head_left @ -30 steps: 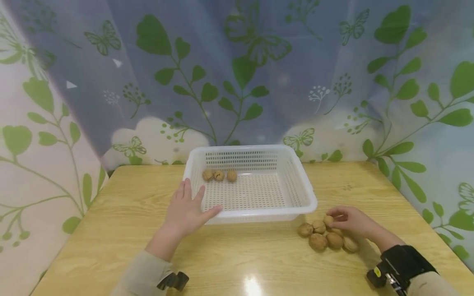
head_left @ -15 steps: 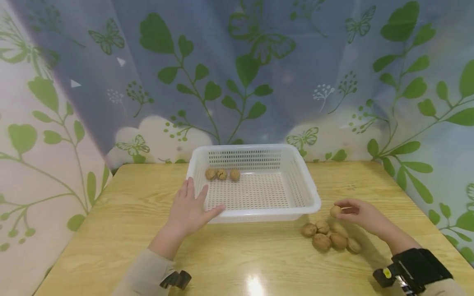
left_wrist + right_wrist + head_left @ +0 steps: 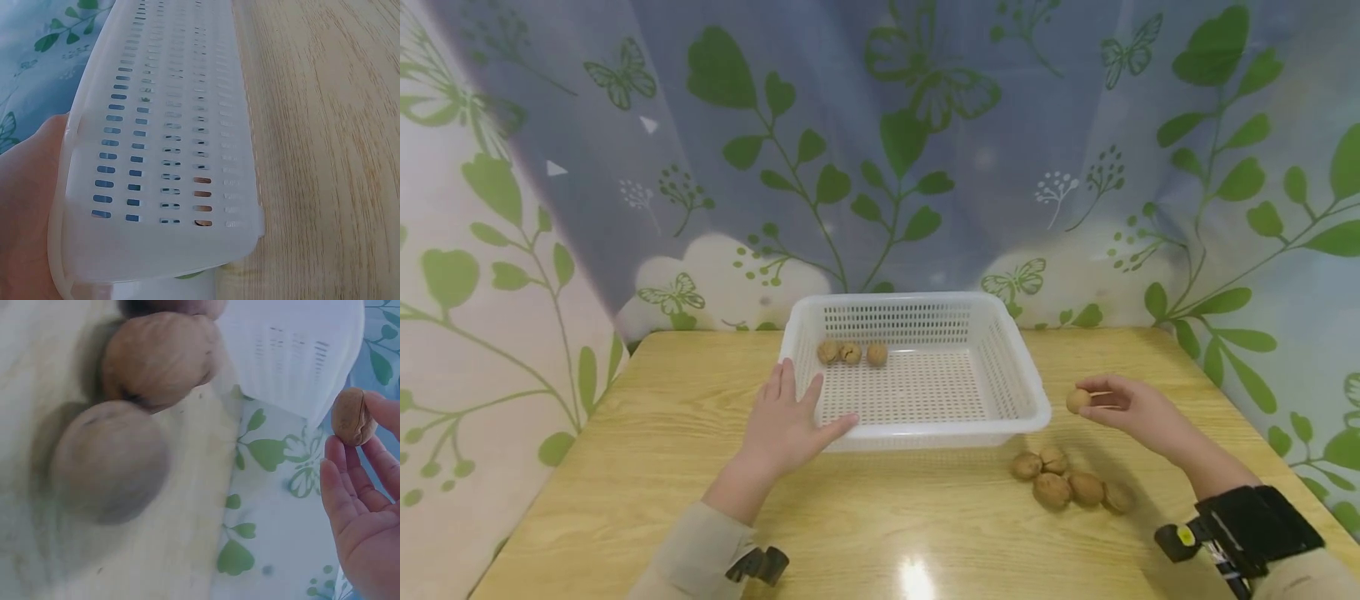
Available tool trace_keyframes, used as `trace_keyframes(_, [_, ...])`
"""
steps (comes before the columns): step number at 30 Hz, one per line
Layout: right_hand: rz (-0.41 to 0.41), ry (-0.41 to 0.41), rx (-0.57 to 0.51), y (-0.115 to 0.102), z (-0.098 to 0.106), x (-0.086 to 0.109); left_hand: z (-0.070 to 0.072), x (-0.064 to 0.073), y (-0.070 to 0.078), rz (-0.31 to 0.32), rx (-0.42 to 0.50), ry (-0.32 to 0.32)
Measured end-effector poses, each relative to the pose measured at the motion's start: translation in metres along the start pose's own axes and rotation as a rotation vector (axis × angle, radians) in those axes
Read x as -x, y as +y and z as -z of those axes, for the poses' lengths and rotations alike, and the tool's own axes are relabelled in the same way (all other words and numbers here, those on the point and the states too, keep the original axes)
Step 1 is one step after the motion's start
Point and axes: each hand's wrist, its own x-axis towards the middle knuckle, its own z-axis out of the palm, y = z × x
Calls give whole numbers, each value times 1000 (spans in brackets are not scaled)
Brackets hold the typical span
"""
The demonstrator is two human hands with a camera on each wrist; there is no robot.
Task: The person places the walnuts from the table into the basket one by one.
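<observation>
Between thumb and fingertips, my right hand (image 3: 1138, 408) pinches a walnut (image 3: 1078, 401) above the table, to the right of the white plastic basket (image 3: 925, 431). The right wrist view shows that walnut (image 3: 354, 417) with a crack line down its shell. My left hand (image 3: 786, 425) lies with spread, straight fingers on the basket's near left corner, thumb along the front rim. Three walnuts (image 3: 851, 353) sit inside the basket at its back left. Several more walnuts (image 3: 1052, 492) lie in a cluster on the table, below my right hand.
The wooden table (image 3: 955, 517) ends at a patterned curtain (image 3: 820, 125) behind the basket. Slotted walls surround the basket, one of them (image 3: 156, 144) close up in the left wrist view. Each wrist carries a strapped camera.
My right hand has lifted the walnut out of the cluster and moved it up and slightly away, beside the basket. My left hand stays on the basket corner.
</observation>
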Motion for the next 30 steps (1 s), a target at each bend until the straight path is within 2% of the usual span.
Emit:
trace_keyframes(13, [-53, 13, -88, -29, 2, -23, 1, -3, 1, -12, 0, 16])
trace_keyframes(25, [-5, -29, -241, -64, -15, -71, 0, -2, -1, -21, 8, 34])
trace_keyframes(30, [5, -52, -260, -76, -23, -86, -1, -1, 0, -20, 23, 30])
